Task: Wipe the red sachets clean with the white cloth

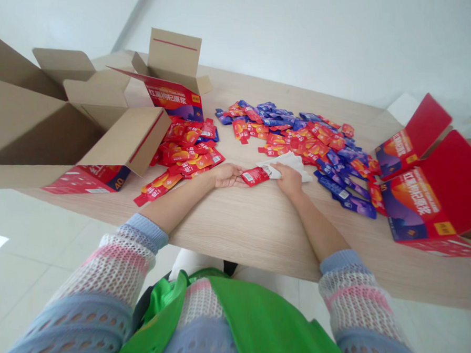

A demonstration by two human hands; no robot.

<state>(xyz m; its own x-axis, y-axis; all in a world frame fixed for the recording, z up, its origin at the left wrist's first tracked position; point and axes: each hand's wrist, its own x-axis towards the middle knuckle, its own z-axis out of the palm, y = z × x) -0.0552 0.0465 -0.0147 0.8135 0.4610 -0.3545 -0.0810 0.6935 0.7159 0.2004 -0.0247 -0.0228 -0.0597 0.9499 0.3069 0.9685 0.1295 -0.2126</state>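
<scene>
My left hand (227, 176) is closed at the left end of a red sachet (255, 176), its fingertips on the sachet's edge. My right hand (288, 180) grips a folded white cloth or tissue (295, 161), which lies over the sachet's right end; whether its fingers also touch the sachet is hidden. Both hands are low over the table, near its middle. Left of my left hand lies a pile of red sachets (189, 155) with a few blue ones. Beyond my right hand spreads a larger mixed heap of red and blue sachets (316, 138).
A large open carton (103, 138) stands on the left, with another open red carton (176, 99) behind it. At the right are two open red and blue boxes, one nearer (419, 207) and one farther (398, 151). The pale wooden table (233, 224) ends just before my body.
</scene>
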